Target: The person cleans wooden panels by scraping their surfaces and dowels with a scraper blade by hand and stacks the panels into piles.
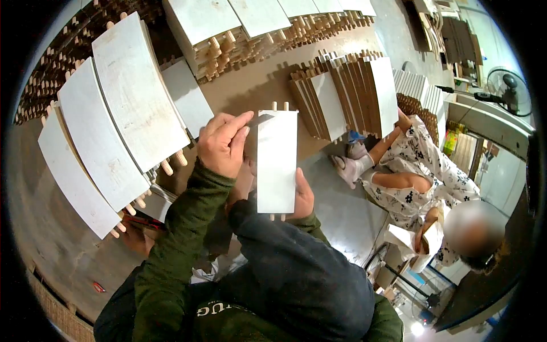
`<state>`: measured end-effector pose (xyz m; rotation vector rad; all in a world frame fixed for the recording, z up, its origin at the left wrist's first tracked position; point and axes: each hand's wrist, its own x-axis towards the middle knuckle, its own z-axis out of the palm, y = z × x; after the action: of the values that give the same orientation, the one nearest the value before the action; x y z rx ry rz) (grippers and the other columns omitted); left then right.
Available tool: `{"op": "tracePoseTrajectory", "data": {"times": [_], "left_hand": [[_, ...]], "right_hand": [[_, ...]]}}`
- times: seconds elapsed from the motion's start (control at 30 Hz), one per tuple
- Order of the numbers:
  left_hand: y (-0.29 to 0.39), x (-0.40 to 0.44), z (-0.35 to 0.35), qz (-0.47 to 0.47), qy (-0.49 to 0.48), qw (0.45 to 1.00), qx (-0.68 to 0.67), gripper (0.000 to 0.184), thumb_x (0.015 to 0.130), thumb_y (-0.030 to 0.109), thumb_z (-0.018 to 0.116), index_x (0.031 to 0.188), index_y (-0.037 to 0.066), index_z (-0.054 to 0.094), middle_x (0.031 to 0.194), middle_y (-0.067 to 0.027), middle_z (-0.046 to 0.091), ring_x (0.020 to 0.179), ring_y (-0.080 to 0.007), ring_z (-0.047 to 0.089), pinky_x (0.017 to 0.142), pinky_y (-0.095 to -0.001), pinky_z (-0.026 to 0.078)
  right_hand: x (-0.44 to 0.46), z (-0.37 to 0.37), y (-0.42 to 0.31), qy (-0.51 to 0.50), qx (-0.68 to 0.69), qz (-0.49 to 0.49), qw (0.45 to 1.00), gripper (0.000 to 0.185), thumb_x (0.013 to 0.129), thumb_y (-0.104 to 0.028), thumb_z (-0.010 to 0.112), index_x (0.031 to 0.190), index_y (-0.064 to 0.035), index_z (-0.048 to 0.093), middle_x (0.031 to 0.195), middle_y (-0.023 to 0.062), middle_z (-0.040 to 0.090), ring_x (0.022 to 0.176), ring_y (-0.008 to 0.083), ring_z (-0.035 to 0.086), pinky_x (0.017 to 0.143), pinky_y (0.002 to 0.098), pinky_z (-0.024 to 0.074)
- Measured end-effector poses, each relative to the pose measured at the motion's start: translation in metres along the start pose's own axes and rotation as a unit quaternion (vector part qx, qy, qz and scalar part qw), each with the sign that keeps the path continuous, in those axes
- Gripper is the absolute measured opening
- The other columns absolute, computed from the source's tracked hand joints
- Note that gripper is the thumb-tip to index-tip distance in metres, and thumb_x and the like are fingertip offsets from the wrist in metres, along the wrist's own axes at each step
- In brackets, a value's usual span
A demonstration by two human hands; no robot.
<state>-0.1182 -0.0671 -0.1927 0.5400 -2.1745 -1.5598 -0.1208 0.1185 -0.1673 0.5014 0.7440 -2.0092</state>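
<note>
A white rectangular panel [277, 165] with wooden dowels sticking out of its top and bottom ends stands upright in front of the body. My right hand [302, 196] grips its lower right side, the thumb along the edge and the other fingers hidden behind. Beside the panel's upper left corner is my left hand [223, 142]. Its index finger and thumb stretch towards the corner with a small gap between them, and the other fingers curl in. Nothing shows between them. A small grey mark or shadow lies on that corner.
Large white doweled panels [134, 85] are stacked at the left, with more stacks [211, 20] at the top. Shorter stacked panels [383, 94] stand right of centre. A co-worker [421, 165] in patterned clothes sits at the right, near a fan [509, 85]. A red tool [99, 286] lies lower left.
</note>
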Motion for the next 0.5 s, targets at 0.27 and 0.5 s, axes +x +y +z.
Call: {"op": "tracePoseTrajectory", "data": {"times": [0.27,0.5], "left_hand": [[-0.012,0.008,0.006,0.22,-0.016,0.966,0.135,0.025,0.069,0.002,0.06,0.093,0.008,0.065,0.067,-0.0035,0.049,0.063,-0.0208,0.054,0.058,-0.0322,0.044],[-0.016,-0.015,0.0,0.24,-0.037,0.963,0.113,0.026,0.068,0.004,0.061,0.093,0.005,0.065,0.065,-0.0036,0.048,0.058,-0.02,0.051,0.053,-0.0314,0.04]], "right_hand": [[-0.003,-0.009,0.001,-0.022,-0.048,0.012,0.999,0.059,0.093,-0.046,0.026,0.125,0.0026,0.037,0.115,0.0208,0.051,0.098,0.0278,0.057,0.081,0.0403,0.0486],[-0.004,-0.009,0.002,0.003,-0.006,-0.005,1.0,0.056,0.094,-0.042,0.027,0.127,0.0014,0.034,0.117,0.018,0.049,0.104,0.0276,0.053,0.088,0.0384,0.0442]]}}
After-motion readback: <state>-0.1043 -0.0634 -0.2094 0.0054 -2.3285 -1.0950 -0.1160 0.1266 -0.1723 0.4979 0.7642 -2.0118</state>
